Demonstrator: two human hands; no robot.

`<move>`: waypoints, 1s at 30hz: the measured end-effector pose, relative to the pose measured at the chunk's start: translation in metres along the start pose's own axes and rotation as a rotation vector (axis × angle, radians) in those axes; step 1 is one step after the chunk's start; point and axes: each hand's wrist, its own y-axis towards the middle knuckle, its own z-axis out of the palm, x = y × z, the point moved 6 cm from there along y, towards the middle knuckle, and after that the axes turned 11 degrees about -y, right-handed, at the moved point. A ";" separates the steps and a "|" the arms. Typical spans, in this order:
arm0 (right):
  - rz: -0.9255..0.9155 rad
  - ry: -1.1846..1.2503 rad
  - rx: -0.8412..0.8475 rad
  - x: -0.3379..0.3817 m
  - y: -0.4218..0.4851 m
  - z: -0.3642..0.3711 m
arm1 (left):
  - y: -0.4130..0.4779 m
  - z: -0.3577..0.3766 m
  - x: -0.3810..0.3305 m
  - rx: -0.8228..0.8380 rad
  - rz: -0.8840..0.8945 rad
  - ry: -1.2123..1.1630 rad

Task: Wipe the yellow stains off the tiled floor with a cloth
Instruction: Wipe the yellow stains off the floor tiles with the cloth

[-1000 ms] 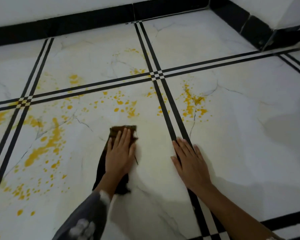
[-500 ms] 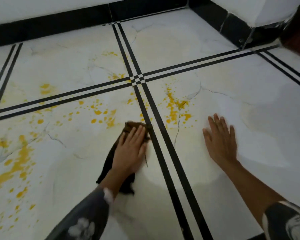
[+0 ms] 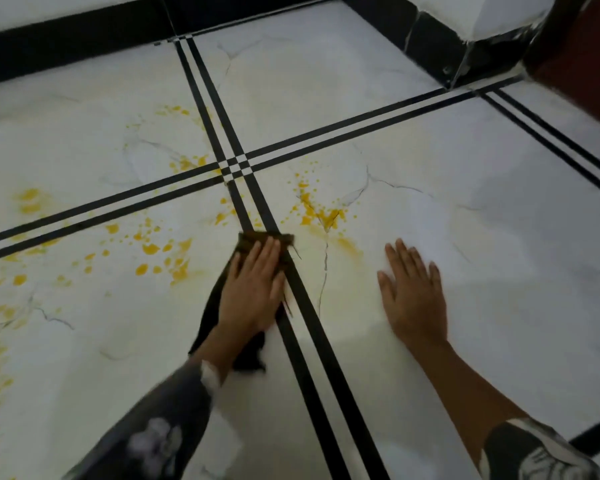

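Since the earlier frame, left hand (image 3: 253, 285) and cloth (image 3: 222, 306) have slid forward and rightward onto the double black grout lines (image 3: 312, 341); right hand (image 3: 413, 292) has barely shifted relative to the stains. No containers in view.

Left hand: flat, fingers together, palm pressing the dark brown cloth to the tiled floor (image 3: 465, 237). Cloth extends past the fingertips as a frayed edge and trails back under the wrist beside a patterned sleeve (image 3: 153, 434).

Right hand: open, fingers spread, palm down on bare tile, holding nothing.

Yellow stains (image 3: 319, 213): a spattered cluster just ahead of the cloth, between the two hands, with a faint smeared patch trailing toward the right hand. More droplets (image 3: 153, 251) lie left of the left hand, with heavier patches far left.
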 end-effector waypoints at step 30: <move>0.012 0.198 0.042 -0.008 0.010 -0.007 | 0.044 0.013 -0.032 -0.043 -0.177 -0.066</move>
